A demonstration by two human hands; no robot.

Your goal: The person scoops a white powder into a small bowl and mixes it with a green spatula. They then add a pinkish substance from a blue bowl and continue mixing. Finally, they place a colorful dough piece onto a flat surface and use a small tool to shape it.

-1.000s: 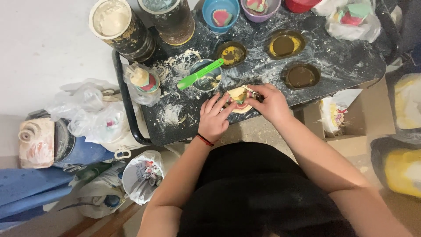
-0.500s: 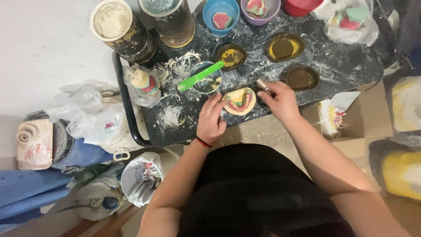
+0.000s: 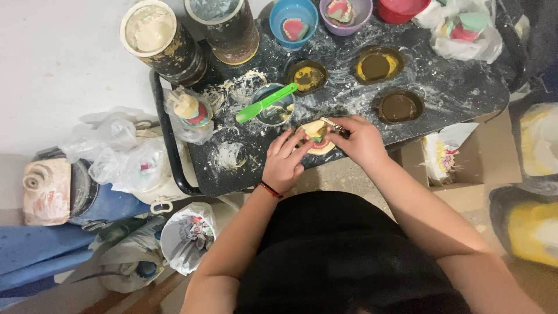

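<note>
On dusty tray (image 3: 465, 87); pale mould (image 3: 317, 136), perhaps plaster

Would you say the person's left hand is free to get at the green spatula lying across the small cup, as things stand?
Probably yes. The green spatula lies just beyond the left hand, with only bare dusty tabletop between them. But that hand is steadying the round cream mould, so it would have to let go first.
</note>
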